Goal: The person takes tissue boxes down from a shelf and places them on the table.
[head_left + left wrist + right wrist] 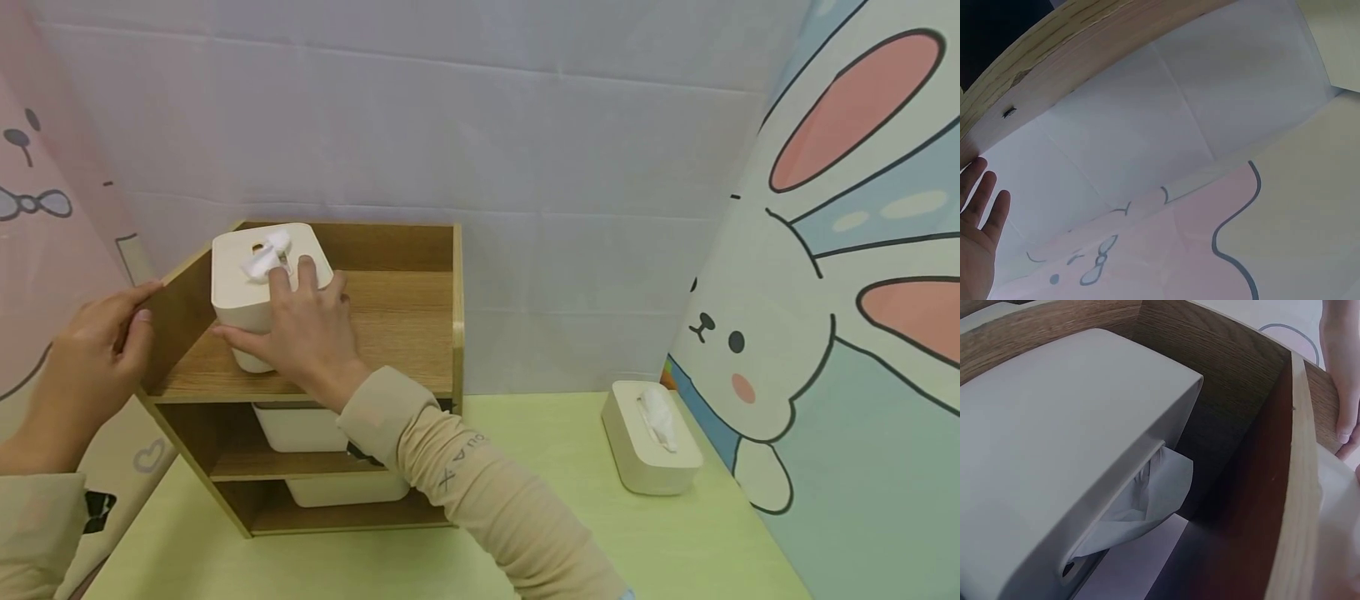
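Observation:
A white tissue box (238,310) with a tissue sticking out of its lid is tilted at the left end of the top compartment of a wooden shelf unit (397,321). My right hand (311,333) grips this box, thumb at its near side and fingers over the lid. At the shelf's left side panel, my left hand (97,358) holds the front edge; the left wrist view shows its fingers (985,194) against the panel's outer face. Lower down, white tissue boxes stand in the middle and bottom compartments, the middle box (1072,437) large in the right wrist view.
The shelf stands on a light green table (540,500). Another white tissue box (652,442) sits on the table at the right. Behind hangs a pale cloth (562,167); printed rabbit cloth (780,333) covers the right side and pink printed cloth (60,250) the left.

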`<action>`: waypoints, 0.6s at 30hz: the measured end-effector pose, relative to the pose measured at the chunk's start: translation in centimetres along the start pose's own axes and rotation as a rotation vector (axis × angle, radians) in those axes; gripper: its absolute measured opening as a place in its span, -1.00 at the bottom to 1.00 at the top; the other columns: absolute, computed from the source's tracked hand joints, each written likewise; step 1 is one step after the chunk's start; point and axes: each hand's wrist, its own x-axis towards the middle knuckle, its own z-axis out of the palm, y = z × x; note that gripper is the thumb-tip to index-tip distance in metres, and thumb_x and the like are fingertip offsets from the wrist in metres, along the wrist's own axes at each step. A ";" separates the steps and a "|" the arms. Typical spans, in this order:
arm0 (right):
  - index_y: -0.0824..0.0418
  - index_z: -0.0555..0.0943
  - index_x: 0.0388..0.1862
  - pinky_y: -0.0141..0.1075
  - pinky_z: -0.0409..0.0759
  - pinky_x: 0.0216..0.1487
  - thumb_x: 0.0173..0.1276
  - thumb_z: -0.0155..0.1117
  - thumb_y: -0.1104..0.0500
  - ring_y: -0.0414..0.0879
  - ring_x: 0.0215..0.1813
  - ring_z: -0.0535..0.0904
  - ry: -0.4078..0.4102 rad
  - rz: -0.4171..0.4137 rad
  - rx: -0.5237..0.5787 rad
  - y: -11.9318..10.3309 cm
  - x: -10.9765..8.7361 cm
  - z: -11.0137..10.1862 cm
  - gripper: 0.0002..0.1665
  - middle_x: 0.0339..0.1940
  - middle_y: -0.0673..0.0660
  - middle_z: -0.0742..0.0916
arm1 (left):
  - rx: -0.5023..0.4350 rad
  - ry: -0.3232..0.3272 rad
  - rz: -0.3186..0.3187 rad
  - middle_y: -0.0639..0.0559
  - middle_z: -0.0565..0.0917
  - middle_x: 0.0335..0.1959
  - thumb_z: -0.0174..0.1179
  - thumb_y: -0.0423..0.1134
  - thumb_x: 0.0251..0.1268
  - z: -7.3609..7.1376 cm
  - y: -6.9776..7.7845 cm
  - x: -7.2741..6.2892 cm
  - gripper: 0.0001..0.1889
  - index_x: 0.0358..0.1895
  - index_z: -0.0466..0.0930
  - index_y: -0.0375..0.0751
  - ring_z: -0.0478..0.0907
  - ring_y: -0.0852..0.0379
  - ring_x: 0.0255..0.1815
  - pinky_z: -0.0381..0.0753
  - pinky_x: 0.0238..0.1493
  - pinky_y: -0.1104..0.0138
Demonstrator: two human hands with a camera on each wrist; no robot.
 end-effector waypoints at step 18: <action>0.02 0.49 -0.23 -0.27 0.37 -0.24 -0.10 -0.18 -0.68 -0.22 -0.19 0.49 0.016 -0.029 -0.049 0.7 0.2 0.0 -0.11 -0.16 -0.03 0.60 | -0.026 0.013 -0.004 -0.41 0.54 -0.03 -0.13 -0.34 0.31 0.2 -0.3 0.1 -0.61 0.17 0.45 -0.27 0.40 -0.34 -0.07 0.08 0.23 0.68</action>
